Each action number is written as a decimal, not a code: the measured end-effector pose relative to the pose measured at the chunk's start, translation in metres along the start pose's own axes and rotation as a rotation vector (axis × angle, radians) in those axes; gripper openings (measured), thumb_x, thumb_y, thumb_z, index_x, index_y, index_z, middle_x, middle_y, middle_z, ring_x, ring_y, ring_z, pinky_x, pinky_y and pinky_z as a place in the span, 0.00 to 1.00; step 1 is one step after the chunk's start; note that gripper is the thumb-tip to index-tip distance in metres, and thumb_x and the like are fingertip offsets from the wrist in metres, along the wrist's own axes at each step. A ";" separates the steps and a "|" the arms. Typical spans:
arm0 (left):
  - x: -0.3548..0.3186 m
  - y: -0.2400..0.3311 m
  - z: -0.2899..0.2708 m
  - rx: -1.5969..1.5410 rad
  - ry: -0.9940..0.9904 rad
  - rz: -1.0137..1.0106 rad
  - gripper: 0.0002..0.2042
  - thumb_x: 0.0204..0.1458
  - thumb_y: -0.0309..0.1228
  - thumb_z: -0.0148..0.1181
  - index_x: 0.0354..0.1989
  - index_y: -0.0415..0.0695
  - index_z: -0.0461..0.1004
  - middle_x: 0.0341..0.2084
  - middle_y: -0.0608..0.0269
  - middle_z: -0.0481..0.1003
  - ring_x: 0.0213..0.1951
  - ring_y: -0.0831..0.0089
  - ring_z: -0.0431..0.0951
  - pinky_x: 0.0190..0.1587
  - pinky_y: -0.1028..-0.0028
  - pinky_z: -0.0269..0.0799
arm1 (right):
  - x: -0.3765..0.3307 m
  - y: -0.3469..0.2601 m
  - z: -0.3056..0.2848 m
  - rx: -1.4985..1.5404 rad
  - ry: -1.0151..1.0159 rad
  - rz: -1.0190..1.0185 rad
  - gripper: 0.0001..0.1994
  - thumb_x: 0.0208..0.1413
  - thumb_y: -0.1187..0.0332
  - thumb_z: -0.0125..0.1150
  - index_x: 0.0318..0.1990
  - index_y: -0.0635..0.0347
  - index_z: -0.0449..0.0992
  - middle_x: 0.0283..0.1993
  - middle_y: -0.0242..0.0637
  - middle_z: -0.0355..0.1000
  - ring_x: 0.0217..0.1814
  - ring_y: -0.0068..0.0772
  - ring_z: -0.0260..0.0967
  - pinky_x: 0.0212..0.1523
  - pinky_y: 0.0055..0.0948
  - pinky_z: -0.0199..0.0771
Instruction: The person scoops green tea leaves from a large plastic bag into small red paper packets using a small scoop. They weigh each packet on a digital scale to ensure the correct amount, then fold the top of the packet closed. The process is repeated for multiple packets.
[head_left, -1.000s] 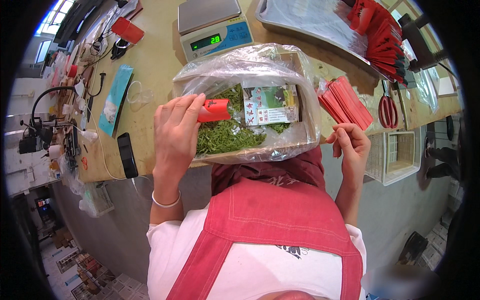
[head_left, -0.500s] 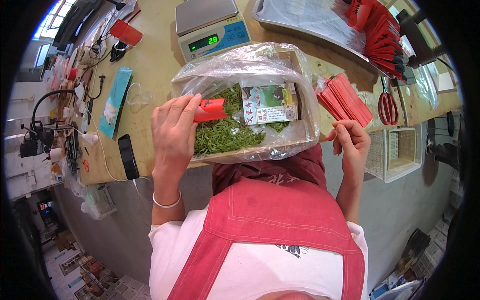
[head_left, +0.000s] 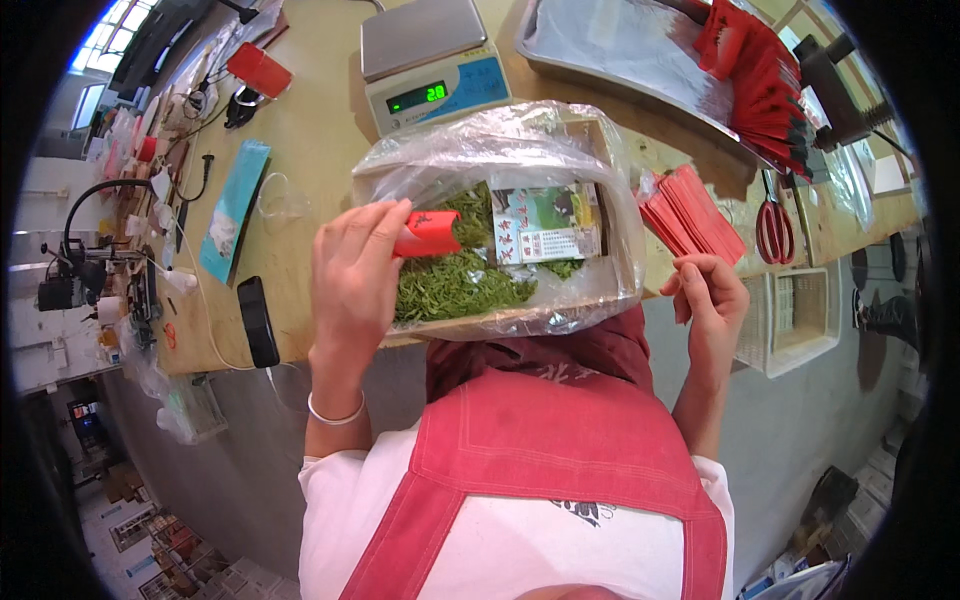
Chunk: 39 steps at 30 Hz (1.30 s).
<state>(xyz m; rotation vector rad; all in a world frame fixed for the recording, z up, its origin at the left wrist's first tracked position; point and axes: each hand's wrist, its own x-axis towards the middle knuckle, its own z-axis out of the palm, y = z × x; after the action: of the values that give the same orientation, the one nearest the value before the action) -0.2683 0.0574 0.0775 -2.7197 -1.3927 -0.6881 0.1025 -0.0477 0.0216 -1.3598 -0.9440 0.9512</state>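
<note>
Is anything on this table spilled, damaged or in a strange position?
Nothing stands out. The green leaves stay inside the plastic-lined box, the left hand holds a small red packet over them, and the red packets lie stacked beside the box.

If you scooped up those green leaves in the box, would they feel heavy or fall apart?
The green tea leaves look dry, thin and loose, so probably very light and apt to spill or crumble. The left hand pushes a small red pouch into them, so they likely shift easily.
</note>
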 end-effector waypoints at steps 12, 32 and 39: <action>-0.009 0.002 -0.008 -0.072 0.026 -0.062 0.28 0.47 0.17 0.65 0.61 0.41 0.76 0.56 0.55 0.77 0.58 0.54 0.74 0.62 0.57 0.66 | 0.001 -0.024 0.018 -0.073 -0.067 -0.046 0.08 0.69 0.69 0.62 0.46 0.66 0.80 0.31 0.30 0.79 0.26 0.11 0.66 0.26 0.16 0.63; -0.025 -0.005 -0.010 -0.065 0.071 -0.117 0.29 0.47 0.15 0.65 0.62 0.43 0.75 0.55 0.56 0.77 0.59 0.55 0.74 0.63 0.58 0.65 | 0.066 -0.021 0.118 -1.404 -0.707 -0.725 0.28 0.50 0.69 0.70 0.60 0.62 0.73 0.57 0.45 0.75 0.61 0.48 0.73 0.66 0.42 0.68; -0.025 -0.007 -0.007 -0.054 0.060 -0.135 0.29 0.48 0.16 0.65 0.63 0.43 0.75 0.56 0.55 0.77 0.59 0.55 0.74 0.63 0.57 0.65 | 0.067 -0.022 0.118 -1.277 -0.575 -0.812 0.18 0.55 0.75 0.59 0.55 0.64 0.77 0.52 0.45 0.81 0.52 0.46 0.81 0.52 0.40 0.79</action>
<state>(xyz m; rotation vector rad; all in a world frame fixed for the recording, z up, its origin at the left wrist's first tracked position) -0.2888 0.0409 0.0731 -2.6393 -1.5773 -0.8194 0.0144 0.0558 0.0433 -1.4098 -2.5565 -0.0294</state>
